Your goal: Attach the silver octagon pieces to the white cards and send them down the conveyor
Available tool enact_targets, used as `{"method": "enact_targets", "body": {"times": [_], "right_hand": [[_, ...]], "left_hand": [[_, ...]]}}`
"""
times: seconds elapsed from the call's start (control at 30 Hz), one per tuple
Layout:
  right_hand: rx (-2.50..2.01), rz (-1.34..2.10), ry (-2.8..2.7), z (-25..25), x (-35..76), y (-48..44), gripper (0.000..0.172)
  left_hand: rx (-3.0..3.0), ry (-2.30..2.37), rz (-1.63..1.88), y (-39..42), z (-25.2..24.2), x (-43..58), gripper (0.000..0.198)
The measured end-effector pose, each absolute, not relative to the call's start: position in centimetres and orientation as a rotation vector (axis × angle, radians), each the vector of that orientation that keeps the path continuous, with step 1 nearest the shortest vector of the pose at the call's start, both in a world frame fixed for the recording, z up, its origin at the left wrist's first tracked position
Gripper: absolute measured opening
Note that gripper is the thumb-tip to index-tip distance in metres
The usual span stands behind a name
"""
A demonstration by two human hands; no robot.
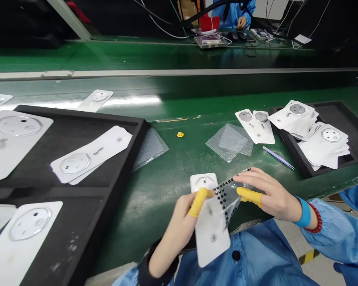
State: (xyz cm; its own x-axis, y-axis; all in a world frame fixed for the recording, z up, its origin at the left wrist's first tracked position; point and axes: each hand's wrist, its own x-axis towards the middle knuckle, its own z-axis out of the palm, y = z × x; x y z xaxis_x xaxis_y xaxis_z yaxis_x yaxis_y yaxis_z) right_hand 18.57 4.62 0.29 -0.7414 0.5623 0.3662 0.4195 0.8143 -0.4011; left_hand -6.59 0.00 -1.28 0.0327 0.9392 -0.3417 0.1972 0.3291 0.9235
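Note:
My left hand grips a white rounded card low in the view, with a yellow finger cot on the thumb pressing its face. A transparent film dotted with rows of black spots lies over the card's upper part. My right hand, also wearing a yellow finger cot, holds that film's edge. A second white card shows behind the film, its round recess partly covered. Several similar cards lie in black foam trays on both sides.
A black foam tray fills the left side, and another holds stacked cards at right. Tweezers, bubble-wrap sheets and a small yellow disc lie on the green bench. A co-worker sits beyond.

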Motion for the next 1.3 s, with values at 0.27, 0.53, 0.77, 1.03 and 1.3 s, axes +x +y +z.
{"method": "enact_targets", "body": {"times": [0.27,0.53,0.77,1.03,1.3], "right_hand": [[-0.627,0.563,-2.449,2.5,17.6,6.1,0.019],[-0.607,0.419,-2.432,-1.7,13.7,5.2,0.024],[-0.499,0.033,-2.543,-1.2,13.7,5.4,0.039],[-0.457,-0.041,-2.604,-2.2,13.6,5.7,0.037],[-0.327,0.097,-2.711,-2.4,13.9,7.3,0.032]], "left_hand": [[0.757,1.334,1.012,1.6,-1.6,-3.0,0.022],[0.528,1.255,0.990,1.1,-2.6,-2.7,0.029],[0.356,1.234,1.002,1.3,-3.1,-2.6,0.015],[0.292,1.230,0.982,1.5,-3.5,-2.8,0.011],[0.348,1.206,0.950,1.8,-3.1,-2.8,0.015]]}}
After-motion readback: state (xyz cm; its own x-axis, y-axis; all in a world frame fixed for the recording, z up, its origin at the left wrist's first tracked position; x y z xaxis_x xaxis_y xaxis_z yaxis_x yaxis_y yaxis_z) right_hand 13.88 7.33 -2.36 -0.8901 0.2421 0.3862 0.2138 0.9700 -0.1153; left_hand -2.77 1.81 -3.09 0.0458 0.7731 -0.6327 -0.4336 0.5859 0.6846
